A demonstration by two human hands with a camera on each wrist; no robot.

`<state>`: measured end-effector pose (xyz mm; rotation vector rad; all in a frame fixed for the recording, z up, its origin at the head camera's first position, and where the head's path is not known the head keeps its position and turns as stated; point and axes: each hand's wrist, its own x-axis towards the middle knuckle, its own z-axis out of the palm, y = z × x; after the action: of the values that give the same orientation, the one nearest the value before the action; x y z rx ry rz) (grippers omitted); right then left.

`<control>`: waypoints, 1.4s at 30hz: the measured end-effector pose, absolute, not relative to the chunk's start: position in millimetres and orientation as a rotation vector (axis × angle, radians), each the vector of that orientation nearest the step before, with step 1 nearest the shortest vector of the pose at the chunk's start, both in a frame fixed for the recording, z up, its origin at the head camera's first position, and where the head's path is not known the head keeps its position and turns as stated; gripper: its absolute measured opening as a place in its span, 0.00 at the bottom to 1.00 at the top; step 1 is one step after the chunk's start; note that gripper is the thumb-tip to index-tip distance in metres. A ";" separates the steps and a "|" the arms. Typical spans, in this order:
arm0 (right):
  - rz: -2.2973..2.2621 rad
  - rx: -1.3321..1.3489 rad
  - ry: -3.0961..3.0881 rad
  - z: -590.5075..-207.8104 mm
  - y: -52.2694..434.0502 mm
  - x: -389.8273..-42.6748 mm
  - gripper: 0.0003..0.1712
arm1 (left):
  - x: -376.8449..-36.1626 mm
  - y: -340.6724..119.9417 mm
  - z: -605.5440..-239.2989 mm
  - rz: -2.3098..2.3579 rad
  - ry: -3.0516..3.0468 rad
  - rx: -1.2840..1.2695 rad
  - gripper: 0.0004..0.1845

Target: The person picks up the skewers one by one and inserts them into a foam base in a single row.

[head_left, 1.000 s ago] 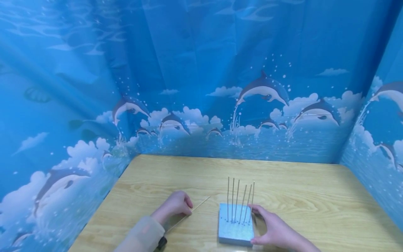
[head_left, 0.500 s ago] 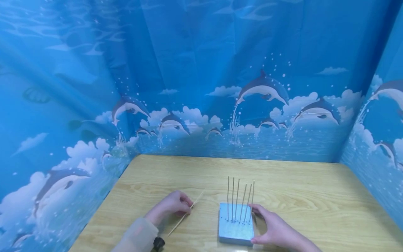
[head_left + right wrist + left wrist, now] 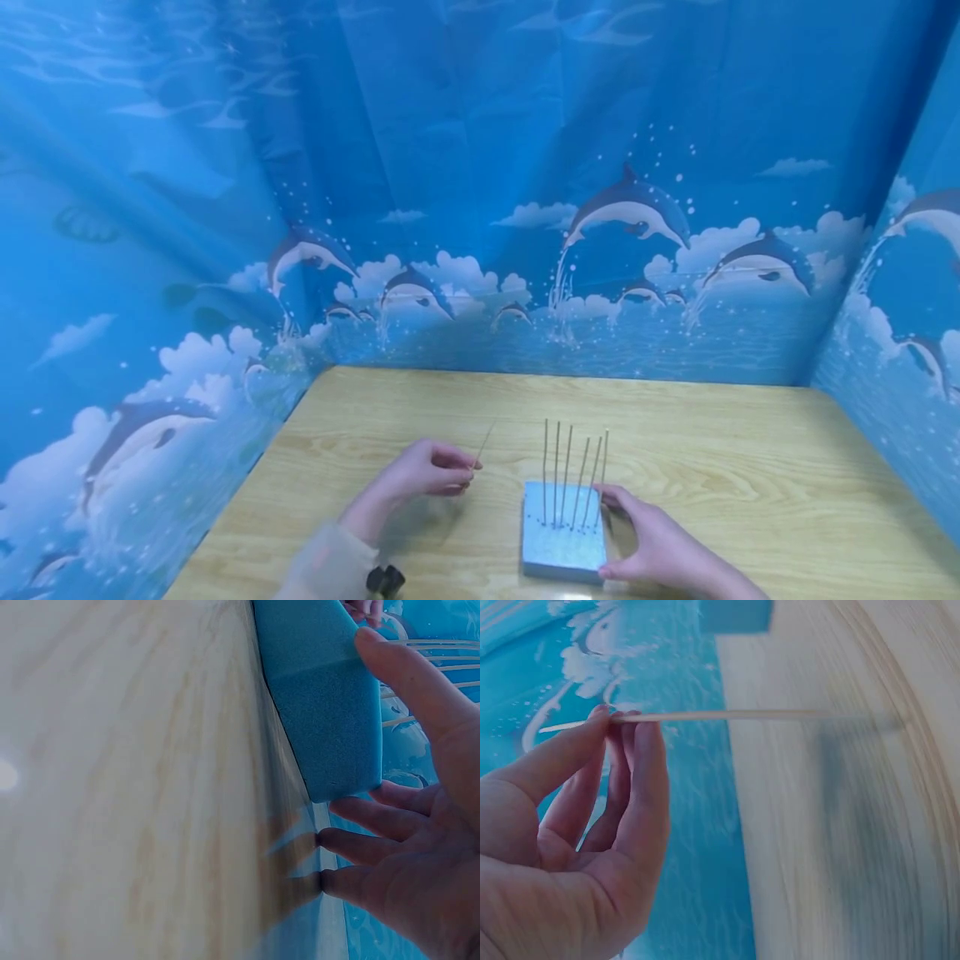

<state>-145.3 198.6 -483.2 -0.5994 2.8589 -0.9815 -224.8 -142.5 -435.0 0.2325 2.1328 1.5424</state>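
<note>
Between thumb and fingertips my left hand (image 3: 423, 471) pinches a thin wooden skewer (image 3: 735, 715). It is held off the table, left of a blue foam block (image 3: 562, 557), and in the head view it slants up to the right. Several upright skewers (image 3: 545, 467) stand in the block, behind a band of small holes in its top. My right hand (image 3: 651, 540) holds the block at its right side, thumb at the near corner and fingers toward the far one. In the right wrist view, the thumb touches the block's (image 3: 322, 727) edge and the lower fingers spread along the table.
A wood-grain table (image 3: 712, 467) lies under everything. Blue curtains (image 3: 450, 167) printed with dolphins enclose its back and sides. Below the left sleeve (image 3: 330, 558) shows a small black object (image 3: 386, 581), seemingly at the wrist.
My left hand has risen and shifted right with the skewer, which is now lifted and steeper than when it lay low over the table. The right hand and block stay put.
</note>
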 end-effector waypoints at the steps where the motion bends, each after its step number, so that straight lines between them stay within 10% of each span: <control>1: -0.983 -0.599 2.859 -483.1 198.7 -145.3 0.60 | -223.9 -140.6 -433.3 1.558 2.123 0.231 0.15; 42: -0.986 -0.625 2.835 -484.1 200.3 -145.5 0.59 | -185.8 -67.9 -416.4 1.962 2.075 0.571 0.08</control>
<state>-145.5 200.3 -484.1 -0.6249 2.8353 -0.9858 -185.8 -67.9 -416.4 0.5711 2.0746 1.9618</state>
